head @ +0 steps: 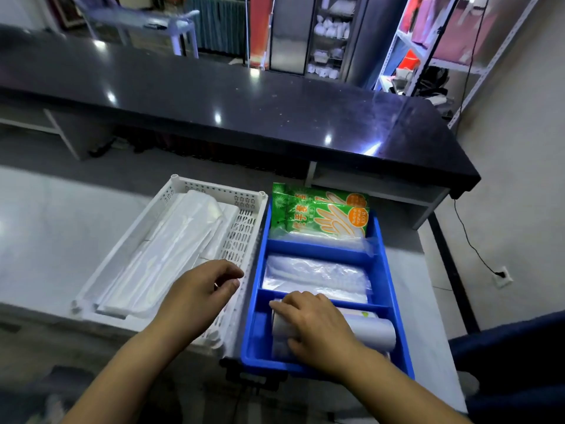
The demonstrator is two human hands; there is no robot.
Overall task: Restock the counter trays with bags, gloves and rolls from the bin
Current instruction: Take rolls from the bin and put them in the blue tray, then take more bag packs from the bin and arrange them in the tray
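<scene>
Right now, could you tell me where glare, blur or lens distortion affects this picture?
Head view: lamp glare spots dot the black counter; wide-angle bending curves its edge; the background shelves are soft; the blue tray, left hand and right hand look fairly sharp.

Perforated tray (pixel 244 237): set on the counter (pixel 46 228), left of and touching the divided bin (pixel 382 270).
Folded bags (pixel 171 249): laid lengthwise in the perforated tray.
Glove packs (pixel 324 215): stacked in the bin's far compartment.
Clear bags (pixel 318 276): laid in the middle compartment.
Rolls (pixel 376 328): placed in the near compartment.
Raised ledge (pixel 244 99): located behind both containers.
</scene>
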